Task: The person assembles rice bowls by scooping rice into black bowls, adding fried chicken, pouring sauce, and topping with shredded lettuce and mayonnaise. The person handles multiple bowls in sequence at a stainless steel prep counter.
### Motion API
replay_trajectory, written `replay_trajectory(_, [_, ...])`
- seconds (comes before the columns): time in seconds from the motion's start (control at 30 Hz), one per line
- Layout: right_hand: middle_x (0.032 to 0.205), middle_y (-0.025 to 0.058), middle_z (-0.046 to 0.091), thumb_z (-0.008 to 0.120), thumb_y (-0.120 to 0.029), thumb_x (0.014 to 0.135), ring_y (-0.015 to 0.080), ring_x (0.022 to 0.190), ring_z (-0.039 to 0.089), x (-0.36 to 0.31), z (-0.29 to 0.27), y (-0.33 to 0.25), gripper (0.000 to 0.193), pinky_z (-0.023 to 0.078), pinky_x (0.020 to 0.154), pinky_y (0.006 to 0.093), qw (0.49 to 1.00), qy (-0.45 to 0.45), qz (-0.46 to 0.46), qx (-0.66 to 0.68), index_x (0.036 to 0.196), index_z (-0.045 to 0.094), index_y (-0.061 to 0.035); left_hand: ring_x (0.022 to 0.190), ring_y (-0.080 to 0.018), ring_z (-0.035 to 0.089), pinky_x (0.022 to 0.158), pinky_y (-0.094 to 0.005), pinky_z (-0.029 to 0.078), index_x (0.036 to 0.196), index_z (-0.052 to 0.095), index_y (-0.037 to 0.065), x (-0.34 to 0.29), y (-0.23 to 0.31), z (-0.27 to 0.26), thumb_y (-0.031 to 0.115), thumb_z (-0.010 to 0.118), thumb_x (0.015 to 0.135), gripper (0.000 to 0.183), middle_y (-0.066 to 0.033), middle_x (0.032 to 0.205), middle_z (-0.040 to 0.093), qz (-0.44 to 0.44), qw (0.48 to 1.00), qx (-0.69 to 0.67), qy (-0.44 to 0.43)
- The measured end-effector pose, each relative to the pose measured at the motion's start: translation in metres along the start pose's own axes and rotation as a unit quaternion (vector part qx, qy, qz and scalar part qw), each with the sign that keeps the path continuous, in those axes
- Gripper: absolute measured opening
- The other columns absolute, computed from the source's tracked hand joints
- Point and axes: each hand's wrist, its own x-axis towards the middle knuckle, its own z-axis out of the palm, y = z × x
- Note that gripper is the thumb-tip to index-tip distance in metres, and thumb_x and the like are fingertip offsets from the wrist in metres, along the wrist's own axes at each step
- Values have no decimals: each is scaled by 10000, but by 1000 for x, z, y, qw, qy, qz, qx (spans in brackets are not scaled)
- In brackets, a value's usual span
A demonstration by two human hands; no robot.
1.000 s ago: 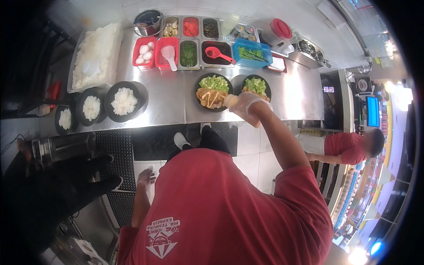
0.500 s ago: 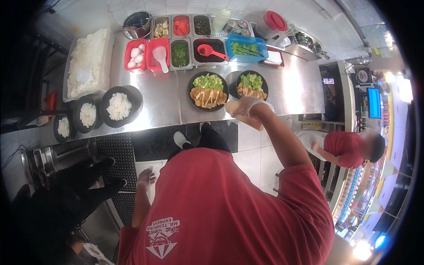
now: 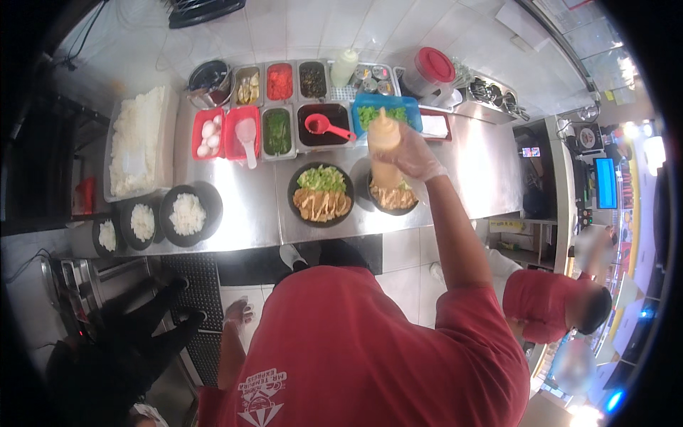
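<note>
My gloved right hand (image 3: 415,151) is wrapped round a squeeze bottle (image 3: 385,142) of pale orange sauce, held with its nozzle up. Behind and beneath it is a black bowl (image 3: 393,211) of sliced fried cutlet with sauce; the bottle and hand hide part of it. To its left stands a second black bowl (image 3: 321,222), where shredded lettuce (image 3: 320,177) lies beside cutlet slices (image 3: 321,205) striped with pale sauce. Low at my left side hangs my gloved left hand (image 3: 238,312), off the counter, holding nothing, its fingers loosely apart.
Along the back are a red tub of eggs (image 3: 208,135), a rice paddle (image 3: 246,136), a red ladle (image 3: 329,128) in dark sauce and a blue tub (image 3: 408,114) of greens. Several rice bowls (image 3: 188,215) and a rice bin (image 3: 139,146) stand left. A co-worker (image 3: 541,302) is at right.
My right hand has lifted the bottle away from the counter's front edge and turned it from tilted toward the right bowl to nozzle up. My left hand still hangs low. The view has shifted.
</note>
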Motion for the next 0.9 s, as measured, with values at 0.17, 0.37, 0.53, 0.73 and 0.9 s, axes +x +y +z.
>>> replay_trajectory(0.17, [1223, 182, 688, 860, -180, 766, 325, 1170, 676, 94, 5, 20, 673, 544, 998, 406, 964, 226, -66, 121, 1337, 532, -39, 1001, -288, 656, 845, -443, 522, 1493, 522, 181, -45, 35, 52, 428, 603, 1026, 535, -116, 1262, 646, 13, 998, 6, 54])
replay_trajectory(0.37, [1181, 191, 695, 843, -190, 786, 344, 1118, 682, 203, 64, 74, 529, 542, 970, 409, 963, 257, 0, 83, 1233, 597, -49, 983, -277, 634, 830, -442, 515, 1444, 554, 150, -56, 22, 89, 379, 607, 1025, 480, -110, 1203, 645, 57, 996, -47, 41])
replay_trajectory(0.53, [1245, 235, 674, 810, -260, 793, 413, 1209, 634, 216, 58, 92, 610, 518, 1029, 472, 980, 188, 45, 53, 1317, 583, -49, 1026, -294, 633, 864, -453, 530, 1440, 546, 96, -70, 8, 126, 329, 628, 1005, 501, -149, 1234, 643, 67, 996, 30, 51])
replay_trajectory(0.73, [1337, 212, 665, 658, -336, 870, 409, 1225, 638, 245, -24, 176, 624, 516, 1027, 475, 965, 57, 132, -218, 1441, 560, -103, 1004, -290, 657, 854, -446, 550, 1445, 548, 84, -89, 19, 159, 315, 631, 1000, 508, -159, 1229, 656, 49, 997, 32, 55])
replay_trajectory(0.9, [1291, 217, 688, 652, -257, 879, 415, 1197, 659, 276, -33, 179, 470, 532, 1018, 481, 962, 26, 199, -187, 1320, 629, -96, 931, -258, 680, 810, -422, 556, 1429, 562, 81, -106, 29, 176, 305, 633, 996, 493, -134, 1180, 673, 23, 995, -46, 85])
